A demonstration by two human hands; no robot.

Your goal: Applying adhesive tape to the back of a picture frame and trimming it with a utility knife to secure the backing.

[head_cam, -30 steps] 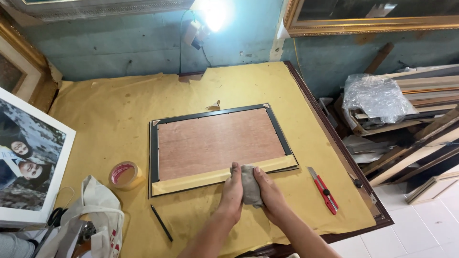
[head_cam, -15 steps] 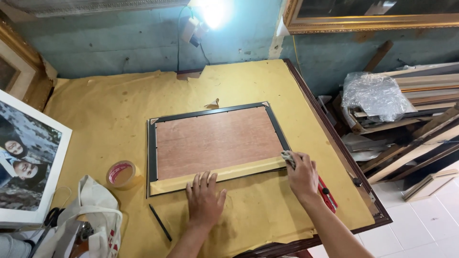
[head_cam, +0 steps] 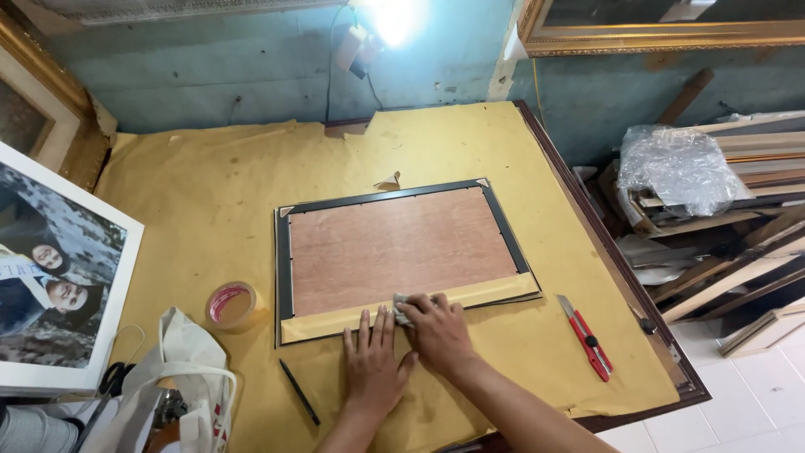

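A dark picture frame (head_cam: 285, 260) lies face down on the paper-covered table, its brown backing board (head_cam: 402, 247) up. A strip of tan tape (head_cam: 486, 294) runs along its near edge. My right hand (head_cam: 436, 331) presses a small grey cloth (head_cam: 402, 304) onto the middle of that strip. My left hand (head_cam: 373, 361) lies flat, fingers spread, on the table just below the tape beside the right hand.
A tape roll (head_cam: 232, 304) sits left of the frame, a black pen (head_cam: 298, 392) below it, a red utility knife (head_cam: 585, 337) at the right. A framed photo (head_cam: 59, 277) leans at far left, a white bag (head_cam: 189, 377) near it. Frame mouldings (head_cam: 738, 218) are stacked past the table's right edge.
My right hand with the cloth went along the tape to the frame's right corner, then came back to the middle. My left hand moved right to sit beside it.
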